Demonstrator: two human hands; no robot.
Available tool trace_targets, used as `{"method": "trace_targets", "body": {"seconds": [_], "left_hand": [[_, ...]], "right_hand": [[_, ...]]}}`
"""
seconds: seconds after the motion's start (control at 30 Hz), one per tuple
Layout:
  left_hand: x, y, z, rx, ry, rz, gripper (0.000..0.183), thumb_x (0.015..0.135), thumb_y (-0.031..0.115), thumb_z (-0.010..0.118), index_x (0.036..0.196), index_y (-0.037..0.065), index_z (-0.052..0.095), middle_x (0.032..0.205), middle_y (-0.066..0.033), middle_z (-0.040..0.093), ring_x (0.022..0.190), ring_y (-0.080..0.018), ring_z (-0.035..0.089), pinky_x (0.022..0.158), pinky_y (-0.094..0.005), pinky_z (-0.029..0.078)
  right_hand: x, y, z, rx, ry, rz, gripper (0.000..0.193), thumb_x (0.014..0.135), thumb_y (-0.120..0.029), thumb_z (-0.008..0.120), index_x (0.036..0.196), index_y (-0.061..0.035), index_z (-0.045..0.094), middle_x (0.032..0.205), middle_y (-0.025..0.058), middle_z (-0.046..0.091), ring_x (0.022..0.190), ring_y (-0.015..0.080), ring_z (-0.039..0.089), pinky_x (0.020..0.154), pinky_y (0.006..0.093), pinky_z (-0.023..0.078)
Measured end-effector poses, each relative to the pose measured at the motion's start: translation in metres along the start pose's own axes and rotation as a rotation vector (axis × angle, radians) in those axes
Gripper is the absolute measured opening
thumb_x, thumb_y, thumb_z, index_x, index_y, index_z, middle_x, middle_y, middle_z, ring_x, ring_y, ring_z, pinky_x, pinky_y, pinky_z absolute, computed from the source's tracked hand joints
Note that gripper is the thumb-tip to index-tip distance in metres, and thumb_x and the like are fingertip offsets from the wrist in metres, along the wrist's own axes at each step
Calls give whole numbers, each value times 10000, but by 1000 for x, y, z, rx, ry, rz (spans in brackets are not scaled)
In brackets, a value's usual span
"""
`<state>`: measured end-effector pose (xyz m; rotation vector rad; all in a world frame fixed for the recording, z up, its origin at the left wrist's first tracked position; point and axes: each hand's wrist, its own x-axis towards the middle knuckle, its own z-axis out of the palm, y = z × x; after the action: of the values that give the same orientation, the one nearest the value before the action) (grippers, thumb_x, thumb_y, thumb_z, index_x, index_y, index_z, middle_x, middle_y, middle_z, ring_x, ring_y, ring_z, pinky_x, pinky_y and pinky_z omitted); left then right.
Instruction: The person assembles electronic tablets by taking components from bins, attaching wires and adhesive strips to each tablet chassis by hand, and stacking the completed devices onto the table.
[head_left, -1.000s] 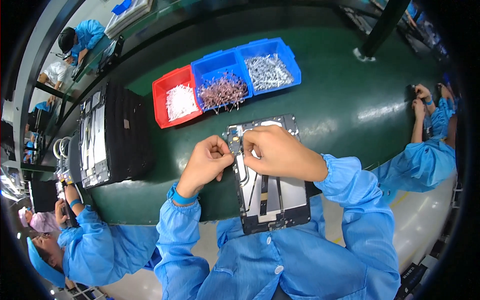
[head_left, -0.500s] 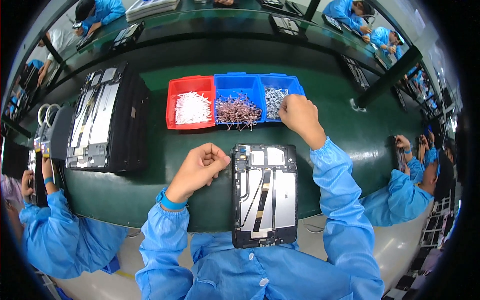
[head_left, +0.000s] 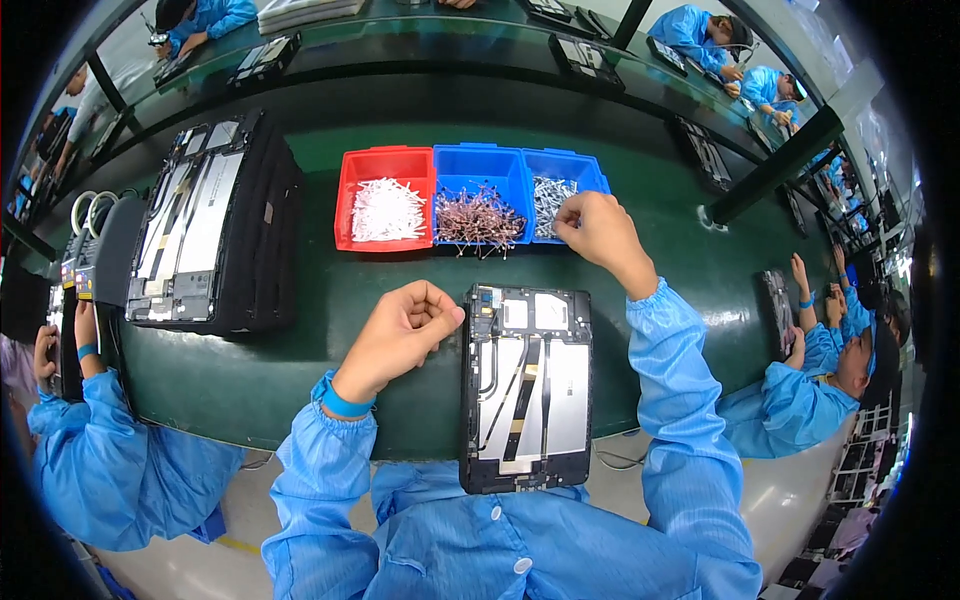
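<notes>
An opened tablet point(head_left: 525, 400) lies in front of me at the table's near edge, its silver plate and dark ribbon cables facing up. Beside its upper left corner is my left hand point(head_left: 405, 335), fingers curled and thumb pressed to the index finger; anything pinched there is too small to make out. My right hand point(head_left: 598, 232) hovers at the front right of a blue bin point(head_left: 590, 172) of small silver-grey parts, fingertips closed together. What they hold, if anything, is hidden. Adjoining are a blue bin point(head_left: 470, 165) of brownish-pink pieces and a red bin point(head_left: 392, 160) of white pieces.
Left of the bins stands a tall stack of opened tablets point(head_left: 200, 230), with a grey device with looped cables point(head_left: 105, 245) beside it. A dark post point(head_left: 775, 165) rises at the right. Co-workers in blue sit on both sides and beyond the shelf.
My right hand has shifted slightly at the silver parts, its fingertips now showing more. The left hand keeps its pinch by the tablet. At the right, a co-worker's hands have moved around a tablet.
</notes>
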<state>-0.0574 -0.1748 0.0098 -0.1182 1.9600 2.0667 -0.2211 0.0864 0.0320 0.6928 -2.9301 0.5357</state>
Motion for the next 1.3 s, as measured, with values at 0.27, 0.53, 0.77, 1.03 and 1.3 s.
{"method": "trace_targets", "body": {"seconds": [0.27, 0.53, 0.77, 1.03, 1.3], "left_hand": [[-4, -1, 1, -41, 61, 76, 155, 920, 156, 692, 928, 27, 607, 767, 36, 592, 629, -8, 500, 519, -173, 388], [-5, 4, 28, -143, 68, 173, 208, 949, 191, 663, 1001, -9, 642, 795, 6, 619, 629, -18, 518, 452, -174, 401], [-4, -2, 23, -307, 3, 109, 186, 954, 188, 656, 978, 4, 642, 774, -17, 618, 606, -37, 532, 423, -185, 403], [-4, -1, 10, -460, -148, -68, 89, 914, 113, 667, 903, 27, 649, 765, -31, 631, 599, -47, 539, 410, -186, 380], [2, 2, 20, -146, 254, 117, 93, 921, 97, 650, 891, 9, 641, 685, 14, 575, 492, -24, 462, 396, -194, 317]], "right_hand": [[-13, -10, 0, 315, 260, 12, 110, 856, -109, 683, 886, -4, 674, 760, 77, 685, 515, 128, 569, 496, 287, 455], [-86, -79, -8, 1162, -259, 31, 178, 928, -69, 664, 1068, 40, 655, 884, 38, 686, 657, 14, 578, 528, 171, 422], [-92, -81, 9, 1060, -215, -46, 140, 904, -108, 695, 977, 11, 679, 687, 0, 623, 526, 8, 447, 463, 223, 343], [-92, -86, -4, 761, -139, -321, 67, 856, -67, 722, 905, -25, 702, 808, 26, 635, 646, 45, 580, 497, 228, 427], [-99, -89, -3, 732, 175, -417, 81, 823, -41, 727, 895, -52, 691, 785, 42, 591, 590, 119, 564, 501, 270, 441]]}}
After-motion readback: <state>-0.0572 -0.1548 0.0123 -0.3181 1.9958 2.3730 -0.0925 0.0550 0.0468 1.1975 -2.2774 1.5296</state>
